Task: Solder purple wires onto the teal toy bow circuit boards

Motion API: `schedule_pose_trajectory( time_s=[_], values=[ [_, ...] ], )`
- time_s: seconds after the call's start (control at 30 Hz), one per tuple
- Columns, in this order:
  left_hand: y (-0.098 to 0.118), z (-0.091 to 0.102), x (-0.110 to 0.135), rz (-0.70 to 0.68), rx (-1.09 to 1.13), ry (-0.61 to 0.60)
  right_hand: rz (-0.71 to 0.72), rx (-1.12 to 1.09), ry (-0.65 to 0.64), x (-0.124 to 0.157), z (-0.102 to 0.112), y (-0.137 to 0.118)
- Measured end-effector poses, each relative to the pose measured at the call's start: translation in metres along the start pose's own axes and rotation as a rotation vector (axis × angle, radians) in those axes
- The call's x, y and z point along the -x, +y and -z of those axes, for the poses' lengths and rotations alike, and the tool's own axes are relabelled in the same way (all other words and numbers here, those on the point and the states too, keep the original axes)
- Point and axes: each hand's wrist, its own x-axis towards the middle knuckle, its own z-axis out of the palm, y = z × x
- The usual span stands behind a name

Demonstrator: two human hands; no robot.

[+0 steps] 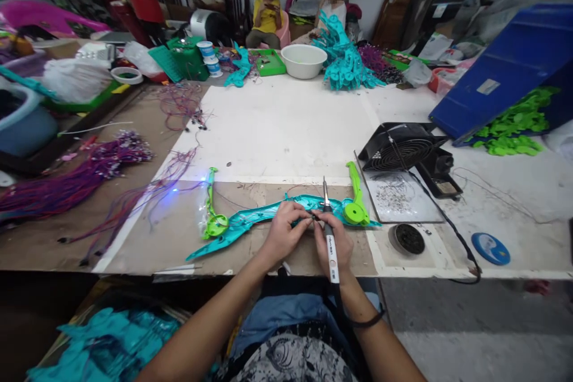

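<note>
The head view is showing two bare hands working close together near the table's (286, 131) front edge; the left hand (286, 230) is curling its fingers toward the thumb and is pinching a small dark piece (314, 217); what this piece is, I cannot tell, because the fingertips are covering most of it; the right hand (335, 245) is meeting it there with its own fingertips, and is also gripping a soldering iron (331, 250), whose metal tip is pointing to twelve o'clock.

Just beyond the fingers, a long turquoise part (244, 225) is lying across the table, its thin end reaching toward eight o'clock; one green part (216, 225) is resting on it at nine o'clock from the hands, another green part (356, 210) at two o'clock; thin wires are running along the turquoise part, and small blue lights (174, 190) are shining at about ten o'clock.

Between nine and ten o'clock, a bundle of purple and red wires (76, 170) is spreading; between one and two o'clock, a black fan (398, 146) is standing tilted; at three o'clock, a round container (406, 240) is holding something dark; farther away, at twelve o'clock, a white basin (304, 62) is standing, and three people are sitting behind the table.
</note>
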Motion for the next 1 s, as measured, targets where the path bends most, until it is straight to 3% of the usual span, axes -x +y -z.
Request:
schedule_pose_trajectory(
  time_s=[0.13, 0.3, 0.43, 0.53, 0.73, 0.87, 1.0],
  values=[
    [0.006, -0.002, 0.009, -0.072, -0.181, 0.037, 0.105, 0.091, -0.021, 0.002, 0.006, 0.008],
    [-0.002, 0.038, 0.027, -0.1, -0.483, 0.162, 0.217, 0.196, -0.068, 0.004, 0.033, 0.019],
    [-0.027, 0.063, 0.035, -0.083, -0.704, 0.025, 0.169, 0.136, -0.049, 0.011, 0.073, 0.016],
    [-0.034, 0.061, 0.035, -0.055, -0.797, -0.019, 0.035, 0.118, 0.088, 0.019, 0.104, 0.007],
    [-0.028, 0.051, 0.032, -0.015, -0.835, 0.046, -0.224, 0.258, 0.223, 0.041, 0.151, 0.002],
    [-0.028, 0.051, 0.031, -0.021, -0.842, 0.057, -0.238, 0.239, 0.238, 0.051, 0.159, 0.006],
    [-0.029, 0.049, 0.031, -0.021, -0.839, 0.059, -0.235, 0.193, 0.214, 0.047, 0.148, 0.001]
  ],
)
